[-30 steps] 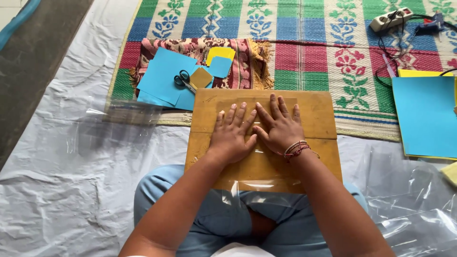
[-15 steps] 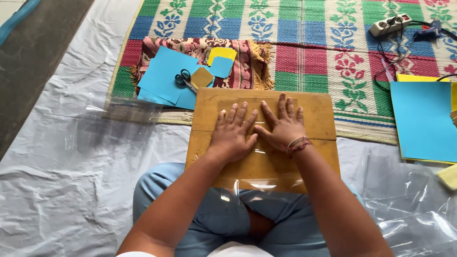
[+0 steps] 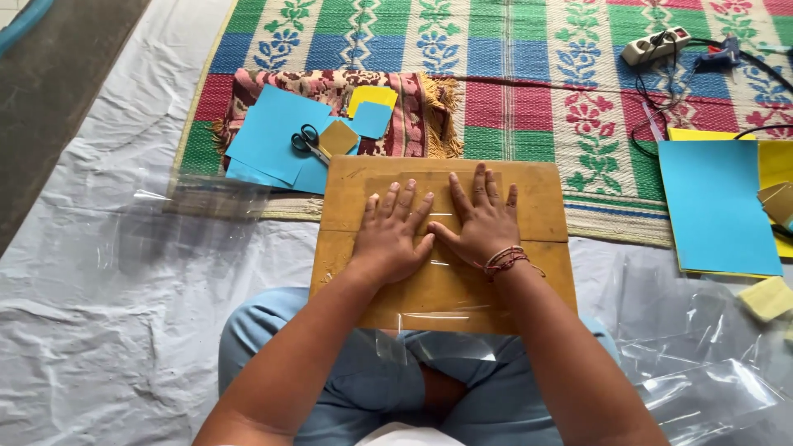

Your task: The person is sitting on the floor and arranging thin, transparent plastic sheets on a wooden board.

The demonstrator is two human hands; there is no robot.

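Left hand (image 3: 388,235) and right hand (image 3: 481,221) press flat, fingers spread, gripping nothing, on glossy clear plastic sheet (image 3: 438,285) over wooden board (image 3: 537,206).

Yellow sheet (image 3: 776,165) cut by right edge; board (image 3: 529,198) partly under hands.

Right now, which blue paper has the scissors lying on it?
The blue sheets on the left, above the wooden board; the scissors rest there. The big blue sheet on the right carries none.

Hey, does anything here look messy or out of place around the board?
Mostly tidy. The scissors lie on loosely fanned blue paper sheets, and tangled black cables sprawl from the power strip.
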